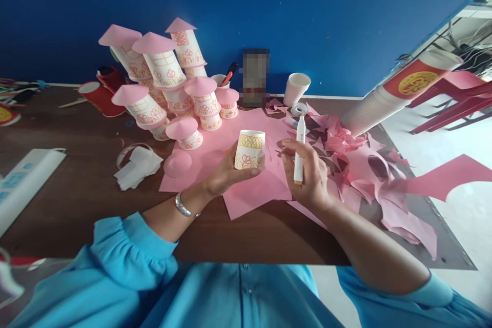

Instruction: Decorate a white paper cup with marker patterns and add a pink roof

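A white paper cup point(250, 149) with a yellow lattice band and orange-red flowers drawn on it is in my left hand point(230, 170), thumb along its lower edge. My right hand point(309, 171), to the right of the cup and apart from it, holds a white marker point(300, 148) upright, its tip pointing away from me. Under both lie pink paper sheets point(249, 200). Left of the cup stand several decorated cup towers point(165, 69) with pink cone roofs. A loose pink cone point(177, 163) rests on the paper near my left wrist.
Pink paper scraps point(369, 174) cover the table's right side, beside a long leaning stack of cups point(384, 97). A white cup point(296, 88) and a tape roll point(300, 108) stand near the blue wall point(307, 10). Red cups point(100, 98) and crumpled tissue point(138, 166) are at left.
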Action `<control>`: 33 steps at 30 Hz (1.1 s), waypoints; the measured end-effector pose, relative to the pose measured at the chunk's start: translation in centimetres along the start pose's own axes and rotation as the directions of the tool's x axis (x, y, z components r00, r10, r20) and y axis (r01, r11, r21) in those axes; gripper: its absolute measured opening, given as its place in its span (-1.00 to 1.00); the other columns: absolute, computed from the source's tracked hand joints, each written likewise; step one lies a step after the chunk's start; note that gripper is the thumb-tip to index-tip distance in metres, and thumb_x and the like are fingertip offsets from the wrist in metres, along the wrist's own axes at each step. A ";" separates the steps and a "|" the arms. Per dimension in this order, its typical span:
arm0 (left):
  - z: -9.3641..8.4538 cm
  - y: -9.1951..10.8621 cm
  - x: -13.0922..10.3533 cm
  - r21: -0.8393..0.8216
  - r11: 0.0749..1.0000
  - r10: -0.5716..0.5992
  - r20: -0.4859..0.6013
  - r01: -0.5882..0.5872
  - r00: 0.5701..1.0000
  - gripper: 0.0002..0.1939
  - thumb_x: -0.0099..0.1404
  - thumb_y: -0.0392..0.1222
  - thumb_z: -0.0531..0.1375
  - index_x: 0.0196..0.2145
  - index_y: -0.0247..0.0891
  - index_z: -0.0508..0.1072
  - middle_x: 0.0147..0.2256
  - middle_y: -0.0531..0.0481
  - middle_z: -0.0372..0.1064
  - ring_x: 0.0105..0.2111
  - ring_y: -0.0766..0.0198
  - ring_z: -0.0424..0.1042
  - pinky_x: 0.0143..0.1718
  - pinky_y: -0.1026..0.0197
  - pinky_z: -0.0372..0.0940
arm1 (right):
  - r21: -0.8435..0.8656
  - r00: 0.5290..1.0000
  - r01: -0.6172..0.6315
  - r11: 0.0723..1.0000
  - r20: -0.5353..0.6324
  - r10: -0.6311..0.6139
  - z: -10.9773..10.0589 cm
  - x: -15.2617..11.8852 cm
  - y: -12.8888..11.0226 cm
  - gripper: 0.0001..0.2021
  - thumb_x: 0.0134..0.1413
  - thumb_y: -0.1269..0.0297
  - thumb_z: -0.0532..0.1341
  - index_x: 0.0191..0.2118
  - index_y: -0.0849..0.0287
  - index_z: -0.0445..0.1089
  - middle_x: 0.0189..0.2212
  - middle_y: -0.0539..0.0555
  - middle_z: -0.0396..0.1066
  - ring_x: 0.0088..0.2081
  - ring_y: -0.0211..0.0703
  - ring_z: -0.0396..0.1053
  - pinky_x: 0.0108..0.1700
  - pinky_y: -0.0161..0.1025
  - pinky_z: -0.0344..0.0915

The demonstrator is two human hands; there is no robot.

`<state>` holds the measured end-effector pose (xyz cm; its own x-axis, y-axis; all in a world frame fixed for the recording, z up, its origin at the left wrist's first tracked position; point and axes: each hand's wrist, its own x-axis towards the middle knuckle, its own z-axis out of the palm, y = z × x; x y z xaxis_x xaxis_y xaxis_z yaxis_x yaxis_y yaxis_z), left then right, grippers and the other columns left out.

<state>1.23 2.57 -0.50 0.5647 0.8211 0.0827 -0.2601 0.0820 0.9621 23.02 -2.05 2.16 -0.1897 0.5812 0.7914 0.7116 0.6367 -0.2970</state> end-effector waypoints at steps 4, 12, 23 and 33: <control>-0.2 -0.2 -0.1 0.018 1.000 -0.009 -0.088 0.011 0.996 -0.24 0.14 0.05 0.58 0.18 -0.17 0.39 -0.12 -0.05 0.48 -0.13 0.14 0.47 -0.05 0.05 0.40 | 0.083 0.995 -0.091 0.992 0.040 0.088 1.0 -0.5 0.8 -0.58 0.46 0.42 0.21 0.31 -0.01 0.21 0.06 0.16 0.60 -0.15 -0.10 0.68 -0.09 -0.13 0.63; 0.3 0.1 0.0 0.143 0.988 -0.025 -0.188 0.053 0.982 -0.17 0.05 0.14 0.60 0.10 -0.22 0.33 -0.08 -0.09 0.47 -0.09 0.10 0.48 -0.07 0.03 0.42 | 0.206 0.987 -0.129 0.970 0.118 0.107 2.1 -1.2 1.7 -0.52 0.43 0.35 0.28 0.33 -0.05 0.18 0.18 0.22 0.55 -0.02 -0.01 0.68 -0.04 -0.02 0.67; 0.0 -1.2 0.5 0.358 0.931 0.168 -0.244 -0.072 0.955 -0.13 0.04 0.16 0.60 0.10 -0.19 0.26 0.01 -0.17 0.47 -0.04 0.03 0.55 -0.08 -0.04 0.51 | 0.212 0.991 -0.131 0.968 0.056 0.122 2.9 -1.9 1.9 -0.66 0.45 0.36 0.24 0.23 -0.05 0.26 0.00 0.11 0.62 -0.24 -0.12 0.65 -0.20 -0.11 0.63; -0.7 -2.8 1.3 0.590 0.797 0.367 -0.311 -0.124 0.877 -0.04 0.04 0.16 0.60 0.19 -0.16 0.20 0.07 -0.21 0.43 0.02 -0.07 0.56 -0.03 -0.16 0.54 | 0.352 0.929 -0.353 0.867 0.244 0.280 3.6 -1.2 0.7 -0.59 0.40 -0.02 0.32 0.19 -0.05 0.24 0.11 0.16 0.57 -0.08 -0.01 0.67 -0.15 -0.04 0.65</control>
<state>2.13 3.78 -3.30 0.1559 0.9256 0.3448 0.1847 -0.3703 0.9104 21.36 -0.48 -0.92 -0.1422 0.8413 0.5215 0.4460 0.5248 -0.7250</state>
